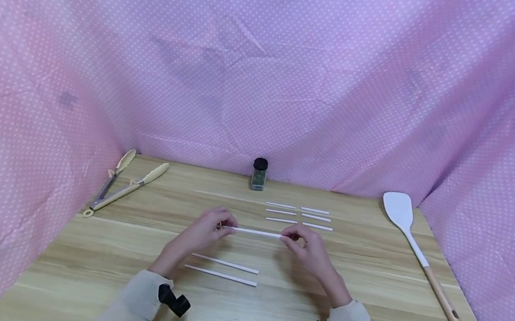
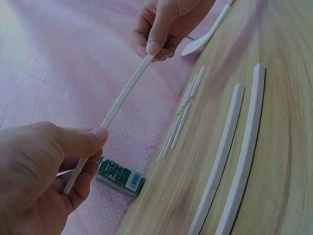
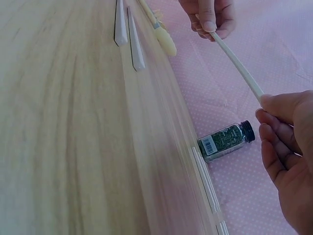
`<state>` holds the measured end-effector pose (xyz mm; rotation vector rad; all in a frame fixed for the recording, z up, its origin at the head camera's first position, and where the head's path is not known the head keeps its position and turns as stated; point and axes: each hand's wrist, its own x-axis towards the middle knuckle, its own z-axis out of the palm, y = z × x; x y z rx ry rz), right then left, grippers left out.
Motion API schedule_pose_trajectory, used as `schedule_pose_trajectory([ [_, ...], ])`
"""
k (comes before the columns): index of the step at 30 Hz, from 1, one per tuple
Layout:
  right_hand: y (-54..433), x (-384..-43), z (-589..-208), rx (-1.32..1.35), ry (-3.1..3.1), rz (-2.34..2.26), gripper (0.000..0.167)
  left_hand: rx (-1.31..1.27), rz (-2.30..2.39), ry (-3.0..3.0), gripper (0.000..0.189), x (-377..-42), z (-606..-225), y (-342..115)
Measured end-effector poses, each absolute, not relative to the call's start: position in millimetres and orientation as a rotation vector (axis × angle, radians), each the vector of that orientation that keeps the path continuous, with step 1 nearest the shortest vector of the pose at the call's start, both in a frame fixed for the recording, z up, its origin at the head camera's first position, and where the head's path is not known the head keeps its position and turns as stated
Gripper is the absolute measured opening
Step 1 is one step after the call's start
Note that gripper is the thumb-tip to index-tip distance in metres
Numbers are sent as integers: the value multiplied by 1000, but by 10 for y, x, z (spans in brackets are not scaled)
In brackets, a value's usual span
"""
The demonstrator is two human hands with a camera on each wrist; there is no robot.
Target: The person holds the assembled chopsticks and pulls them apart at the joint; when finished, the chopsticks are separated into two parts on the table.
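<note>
A slim white stick point(image 1: 257, 232) is held level above the table between two hands. The left hand point(image 1: 204, 231) pinches its left end between thumb and fingers; a short length sticks out past that grip in the left wrist view. At the other end, the thumb and fingers of the right hand point(image 1: 311, 249) pinch the tip. Two more long white sticks, a nearer one point(image 1: 220, 275) and a farther one point(image 1: 225, 263), lie side by side on the table near the left forearm. Beyond the hands, several shorter white sticks point(image 1: 281, 220) lie in two columns of three.
A dark-capped spice jar point(image 1: 259, 175) stands at the table's back edge. Cream-tipped tongs point(image 1: 122, 197) lie spread at the left. On the right lies a white turner point(image 1: 398, 211) with a wooden handle. Pink dotted cloth point(image 1: 267, 77) surrounds the wooden table point(image 1: 98, 264) behind and at the sides.
</note>
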<state>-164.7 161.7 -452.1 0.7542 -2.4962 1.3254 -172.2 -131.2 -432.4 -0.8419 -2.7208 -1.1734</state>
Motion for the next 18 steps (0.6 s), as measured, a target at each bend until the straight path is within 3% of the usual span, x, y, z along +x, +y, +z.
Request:
schedule_pose_trajectory([
  [10, 1450, -1684, -4450, 871, -2512, 1183, 16, -879, -1113, -2677, 5, -1724, -4324, -1201],
  [18, 1323, -1708, -4450, 937, -2514, 1168, 8, -876, -1103, -2670, 3, -1728, -4342, -1129],
])
